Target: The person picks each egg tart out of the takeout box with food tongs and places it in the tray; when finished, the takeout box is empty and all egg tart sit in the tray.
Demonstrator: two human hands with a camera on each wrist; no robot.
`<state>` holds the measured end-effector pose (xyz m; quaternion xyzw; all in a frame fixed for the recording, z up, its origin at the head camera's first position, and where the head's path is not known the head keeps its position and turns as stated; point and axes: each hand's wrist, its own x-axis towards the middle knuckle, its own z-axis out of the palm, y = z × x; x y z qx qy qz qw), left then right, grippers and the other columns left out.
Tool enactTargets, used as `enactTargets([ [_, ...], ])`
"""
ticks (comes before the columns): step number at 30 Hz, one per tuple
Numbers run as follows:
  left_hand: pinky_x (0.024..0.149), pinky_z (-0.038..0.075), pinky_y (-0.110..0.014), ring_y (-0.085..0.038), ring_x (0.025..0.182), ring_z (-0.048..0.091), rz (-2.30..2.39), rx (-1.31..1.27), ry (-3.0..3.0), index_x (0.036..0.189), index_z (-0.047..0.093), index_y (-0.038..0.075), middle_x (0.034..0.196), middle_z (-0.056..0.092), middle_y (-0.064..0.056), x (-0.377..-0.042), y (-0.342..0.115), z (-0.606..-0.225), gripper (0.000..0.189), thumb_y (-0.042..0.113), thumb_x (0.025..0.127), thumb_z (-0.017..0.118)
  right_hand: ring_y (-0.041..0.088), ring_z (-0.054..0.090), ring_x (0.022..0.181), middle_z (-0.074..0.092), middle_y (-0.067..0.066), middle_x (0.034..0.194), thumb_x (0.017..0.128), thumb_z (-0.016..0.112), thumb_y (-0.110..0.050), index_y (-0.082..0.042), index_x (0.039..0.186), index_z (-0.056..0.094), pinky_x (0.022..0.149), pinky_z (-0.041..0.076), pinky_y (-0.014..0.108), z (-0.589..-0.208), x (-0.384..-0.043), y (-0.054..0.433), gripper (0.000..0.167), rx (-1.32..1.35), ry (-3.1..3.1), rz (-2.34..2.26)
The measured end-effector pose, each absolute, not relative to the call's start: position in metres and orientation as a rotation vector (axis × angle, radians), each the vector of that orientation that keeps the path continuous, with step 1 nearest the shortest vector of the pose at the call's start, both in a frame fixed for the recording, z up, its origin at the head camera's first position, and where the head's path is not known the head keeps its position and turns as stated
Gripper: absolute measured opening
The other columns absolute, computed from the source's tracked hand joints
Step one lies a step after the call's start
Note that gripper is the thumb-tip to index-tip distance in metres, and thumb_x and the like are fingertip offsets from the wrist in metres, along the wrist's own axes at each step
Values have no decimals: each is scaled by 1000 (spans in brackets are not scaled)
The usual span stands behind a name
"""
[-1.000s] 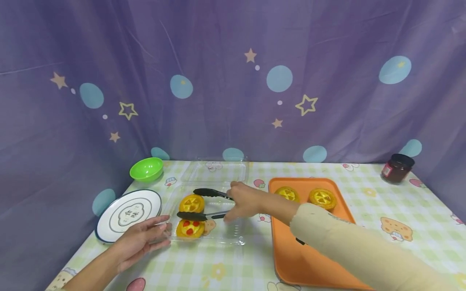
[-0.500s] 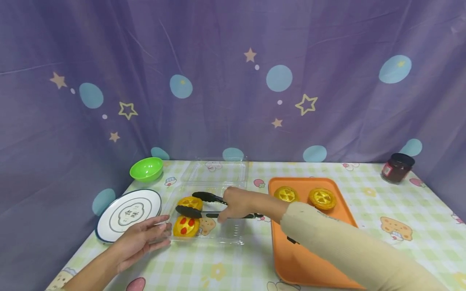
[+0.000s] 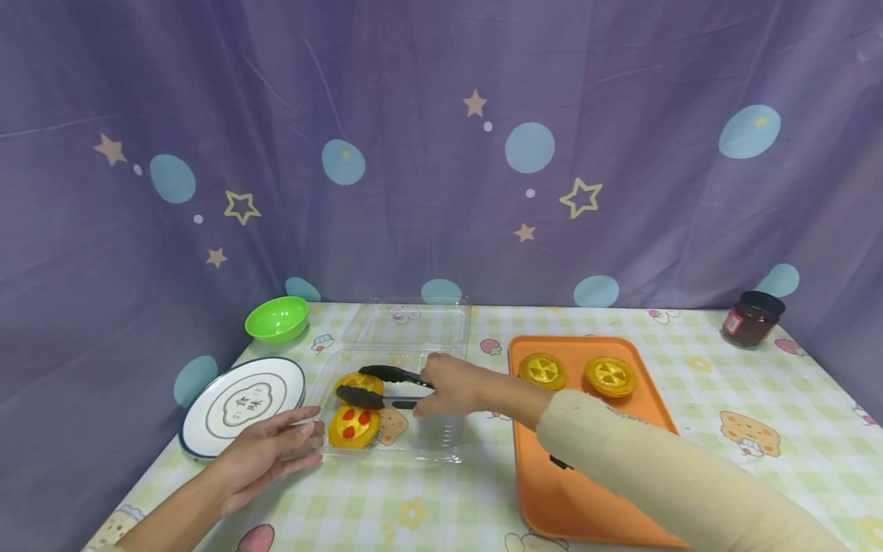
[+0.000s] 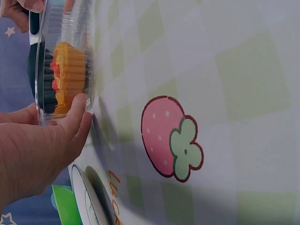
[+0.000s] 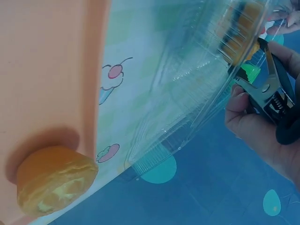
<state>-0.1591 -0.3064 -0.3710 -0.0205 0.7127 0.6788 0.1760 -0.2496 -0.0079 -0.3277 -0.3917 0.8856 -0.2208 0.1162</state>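
Observation:
My right hand [image 3: 450, 385] grips a pair of black-tipped kitchen tongs [image 3: 360, 398]. The tongs' tips straddle an egg tart [image 3: 355, 379] topped with yellow pieces, inside a clear plastic clamshell box [image 3: 431, 454]. Just nearer lies a second tart [image 3: 348, 434] with red pieces on it, close against the first. At the box's left side, my left hand [image 3: 269, 452] touches the wall with extended fingers. In the left wrist view, those fingers lie at the box's lower corner beside the yellow tart cup [image 4: 71, 75]. The right wrist view shows the tongs' spring end [image 5: 276, 101] in my grip.
Right of the box, an orange tray [image 3: 572, 491] carries two yellow-topped tarts [image 3: 611, 377], partly under my right forearm. A white plate [image 3: 207, 418] and a green bowl [image 3: 278, 322] stand left. The box's raised clear lid [image 3: 407, 326] is behind; a dark jar [image 3: 752, 320] sits far right.
The tongs and my right hand have shifted slightly left, with both boxed tarts moving left too. The tips have drawn closer together around the far tart. My left hand stays put.

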Motion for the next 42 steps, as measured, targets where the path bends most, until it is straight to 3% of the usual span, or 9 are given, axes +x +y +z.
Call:
enactTargets([
  [4, 101, 49, -45, -29, 122, 50, 1915, -56, 2013, 148, 13, -12, 148, 24, -36, -159, -307, -371, 69, 20, 101, 51, 11, 34, 62, 45, 2, 73, 83, 76, -26, -6, 69, 54, 51, 30, 21, -330, -248, -6, 32, -1226, 2636, -596],
  [12, 100, 49, -45, -24, 117, 53, 1917, -44, 1995, 148, 13, -12, 146, 29, -33, -161, -308, -369, 69, 19, 101, 52, 13, 37, 65, 45, 2, 73, 81, 75, -24, -4, 79, 61, 53, 33, 21, -321, -245, 6, 25, -1343, 2678, -617],
  [18, 101, 49, -44, -22, 114, 53, 1924, -36, 1989, 148, 13, -12, 144, 34, -31, -162, -309, -370, 69, 19, 101, 52, 15, 43, 69, 51, 5, 79, 79, 77, -26, -3, 88, 65, 55, 39, 23, -319, -244, 10, 28, -1276, 2684, -651],
  [22, 101, 49, -45, -21, 114, 53, 1922, -37, 1985, 148, 14, -12, 144, 35, -29, -162, -309, -370, 69, 19, 101, 53, 12, 36, 62, 41, -1, 68, 79, 77, -26, -6, 73, 58, 51, 33, 22, -324, -244, 11, 29, -1209, 2638, -699],
  [26, 101, 49, -44, -21, 113, 54, 1926, -31, 1979, 148, 15, -12, 140, 41, -25, -161, -309, -370, 68, 19, 100, 53, 9, 24, 53, 25, -6, 55, 78, 77, -25, -13, 57, 38, 47, 24, 20, -330, -245, 12, 46, -1111, 2560, -789],
  [35, 101, 49, -44, -21, 113, 54, 1923, -29, 1979, 148, 14, -12, 141, 41, -25, -162, -309, -369, 69, 19, 100, 53, 9, 20, 50, 21, -8, 50, 78, 75, -33, -17, 52, 38, 47, 21, 22, -326, -243, 8, 48, -915, 2500, -788],
  [42, 101, 49, -45, -23, 116, 53, 1922, -36, 1983, 148, 14, -12, 144, 34, -30, -161, -309, -370, 69, 19, 100, 53, 8, 11, 50, 15, -8, 51, 79, 74, -40, -19, 50, 27, 47, 15, 24, -322, -238, -2, 59, -771, 2488, -716],
])
